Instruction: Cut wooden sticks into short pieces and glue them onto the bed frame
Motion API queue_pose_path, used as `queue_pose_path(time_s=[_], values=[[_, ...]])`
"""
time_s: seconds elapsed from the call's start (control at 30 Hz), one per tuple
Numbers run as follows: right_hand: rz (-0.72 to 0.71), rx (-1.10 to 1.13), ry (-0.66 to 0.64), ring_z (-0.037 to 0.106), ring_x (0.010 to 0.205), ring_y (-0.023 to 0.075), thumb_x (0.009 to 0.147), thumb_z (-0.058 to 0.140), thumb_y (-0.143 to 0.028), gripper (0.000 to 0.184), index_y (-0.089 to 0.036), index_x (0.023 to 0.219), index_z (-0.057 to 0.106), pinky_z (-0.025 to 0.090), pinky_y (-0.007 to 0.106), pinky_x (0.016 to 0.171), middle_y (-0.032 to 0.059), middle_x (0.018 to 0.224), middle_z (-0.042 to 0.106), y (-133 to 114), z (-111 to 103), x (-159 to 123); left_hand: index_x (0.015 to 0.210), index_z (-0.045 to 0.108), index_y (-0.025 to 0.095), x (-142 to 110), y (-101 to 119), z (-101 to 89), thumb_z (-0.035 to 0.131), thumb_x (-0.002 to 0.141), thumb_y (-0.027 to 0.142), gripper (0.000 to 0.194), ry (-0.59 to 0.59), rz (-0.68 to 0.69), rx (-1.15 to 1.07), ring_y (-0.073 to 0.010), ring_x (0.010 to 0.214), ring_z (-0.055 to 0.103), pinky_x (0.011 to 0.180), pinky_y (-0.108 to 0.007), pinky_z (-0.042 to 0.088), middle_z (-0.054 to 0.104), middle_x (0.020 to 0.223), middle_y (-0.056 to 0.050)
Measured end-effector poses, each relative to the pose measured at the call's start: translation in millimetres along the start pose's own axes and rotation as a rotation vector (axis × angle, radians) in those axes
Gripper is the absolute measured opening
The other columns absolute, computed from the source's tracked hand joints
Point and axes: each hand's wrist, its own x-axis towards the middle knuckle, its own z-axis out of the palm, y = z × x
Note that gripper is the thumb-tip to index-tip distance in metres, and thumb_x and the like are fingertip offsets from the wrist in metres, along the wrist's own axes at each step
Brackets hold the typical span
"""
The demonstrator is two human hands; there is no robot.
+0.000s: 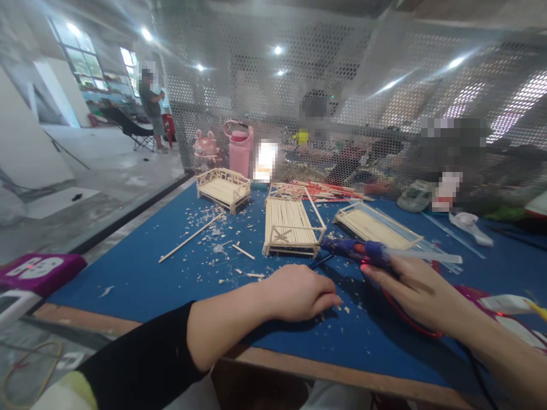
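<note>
My right hand [416,285] is wrapped round a blue hot glue gun [352,248]. A translucent glue stick [427,256] sticks out behind it, and a red light glows on its body. The nozzle is at the near right corner of a small bed-like frame of wooden sticks [288,219]; I cannot tell whether they touch. My left hand [299,293] rests on the blue tabletop [141,273] in front of that frame. Its fingers are curled in, and nothing shows in them. Two similar stick models stand nearby, one with a railing [224,191] and a lower one [376,225].
Red-tipped sticks [320,191] lie in a pile behind the models. Wood scraps and a long stick [190,238] lie at left. A pink bottle [240,148], a glass jar [414,196] and a tape roll [468,223] stand farther back, before a perforated metal screen [239,74]. Purple power strips flank the table.
</note>
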Motion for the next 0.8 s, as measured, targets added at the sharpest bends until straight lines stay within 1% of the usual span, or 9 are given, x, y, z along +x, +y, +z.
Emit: queue_pose_path(time_s=[0.17,0.3,0.37,0.47,0.53,0.6,0.7,0.8], values=[[-0.028,-0.031,0.043,0.058,0.057,0.0208,0.082,0.042,-0.049,0.033,-0.025,0.061,0.053,0.044,0.03,0.051,0.0032,0.059,0.063,1.0,1.9,0.2,0.09,0.066,0.019,-0.1,0.5,-0.3,0.042,0.093,0.036,0.029,-0.004,-0.004,-0.015,-0.0216,0.077,0.066,0.06,-0.026,0.042,0.071,0.083,-0.005],[-0.034,-0.021,0.031,0.06,0.06,0.0207,0.083,0.042,-0.047,0.032,-0.025,0.064,0.055,0.045,0.03,0.054,0.0033,0.061,0.065,-2.0,-0.1,-0.1,0.09,0.067,0.02,-0.2,0.5,0.9,0.043,0.093,0.036,0.029,-0.004,-0.008,-0.011,-0.0203,0.077,0.066,0.06,-0.025,0.042,0.072,0.084,-0.005],[-0.045,-0.012,0.027,0.059,0.058,0.0205,0.082,0.042,-0.047,0.031,-0.025,0.063,0.054,0.045,0.03,0.053,0.003,0.06,0.064,-5.2,-2.5,-0.4,0.09,0.067,0.019,-0.2,0.2,1.2,0.042,0.093,0.036,0.03,-0.001,-0.003,-0.01,-0.0198,0.076,0.066,0.059,-0.024,0.041,0.071,0.082,-0.005],[-0.072,-0.011,0.058,0.054,0.052,0.0188,0.081,0.044,-0.047,0.032,-0.025,0.059,0.051,0.044,0.031,0.051,0.0016,0.054,0.06,-9.6,-5.7,-0.2,0.09,0.067,0.019,-0.2,-0.1,0.5,0.042,0.093,0.037,0.03,0.001,-0.008,-0.01,-0.0196,0.075,0.066,0.058,-0.024,0.041,0.071,0.081,-0.005],[-0.069,-0.024,0.093,0.05,0.048,0.0175,0.08,0.045,-0.047,0.033,-0.025,0.055,0.047,0.043,0.03,0.049,0.0005,0.05,0.055,-11.1,-5.7,0.8,0.09,0.067,0.019,-0.1,0.0,-0.4,0.042,0.093,0.036,0.03,-0.001,-0.014,-0.008,-0.0196,0.076,0.066,0.058,-0.024,0.041,0.071,0.081,-0.005],[-0.057,-0.031,0.098,0.049,0.047,0.0171,0.08,0.045,-0.047,0.034,-0.025,0.054,0.047,0.042,0.03,0.047,0.0003,0.049,0.053,-11.2,-3.8,2.2,0.089,0.067,0.019,-0.2,0.2,-1.1,0.042,0.093,0.036,0.03,-0.006,-0.015,-0.006,-0.0203,0.076,0.066,0.058,-0.024,0.041,0.071,0.081,-0.005],[-0.053,-0.022,0.075,0.053,0.05,0.0186,0.08,0.044,-0.048,0.032,-0.025,0.059,0.051,0.044,0.031,0.049,0.0018,0.053,0.059,-9.9,-0.8,3.1,0.088,0.067,0.019,-0.2,-0.1,-1.1,0.042,0.093,0.037,0.031,0.001,-0.013,-0.008,-0.0209,0.075,0.066,0.057,-0.025,0.041,0.071,0.08,-0.005],[-0.036,-0.033,0.06,0.057,0.052,0.0207,0.08,0.043,-0.05,0.033,-0.025,0.061,0.053,0.046,0.033,0.051,0.0037,0.057,0.063,-7.0,-4.2,0.5,0.088,0.067,0.019,0.0,-0.9,0.4,0.043,0.093,0.036,0.03,0.01,-0.012,-0.014,-0.0203,0.074,0.066,0.057,-0.025,0.041,0.071,0.079,-0.005]])
